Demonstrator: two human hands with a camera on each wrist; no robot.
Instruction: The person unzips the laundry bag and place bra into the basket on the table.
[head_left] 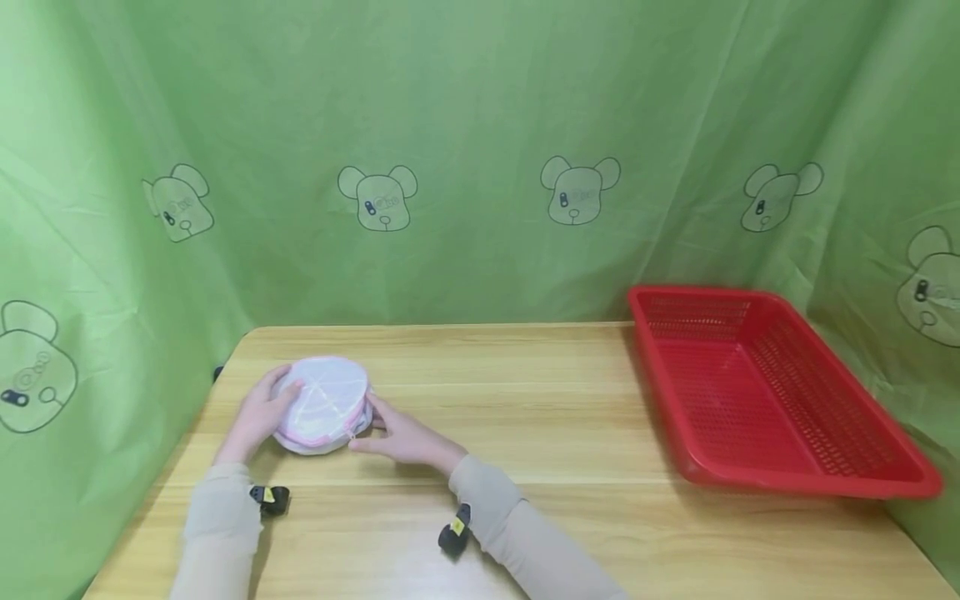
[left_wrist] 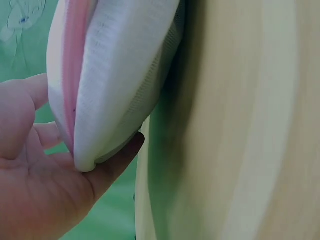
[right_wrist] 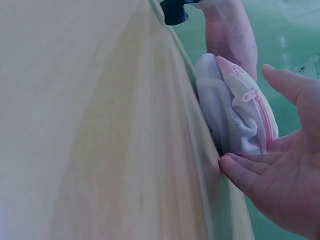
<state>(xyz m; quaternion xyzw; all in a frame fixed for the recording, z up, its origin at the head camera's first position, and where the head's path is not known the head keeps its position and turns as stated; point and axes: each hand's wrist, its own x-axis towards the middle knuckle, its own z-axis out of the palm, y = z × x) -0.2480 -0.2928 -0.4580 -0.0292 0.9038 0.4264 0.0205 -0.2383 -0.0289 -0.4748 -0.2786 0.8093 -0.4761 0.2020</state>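
Note:
A round white mesh laundry bag (head_left: 327, 398) with a pink zipper is at the left of the wooden table. My left hand (head_left: 264, 410) grips its left edge, thumb over the top and fingers under the rim, as the left wrist view shows the bag (left_wrist: 117, 75) from the side. On the opposite side, my right hand (head_left: 408, 435) touches the edge with extended fingers. In the right wrist view its thumb (right_wrist: 285, 82) stands apart from the bag, near the pink zipper pull (right_wrist: 251, 95). The bag's underside is mostly hidden.
A red plastic basket (head_left: 795, 479) with perforated walls sits at the right of the wooden table (head_left: 525, 392). Green curtain (head_left: 480, 100) printed with bear heads hangs behind the table and along both sides. Black wrist cameras are strapped over both sleeves.

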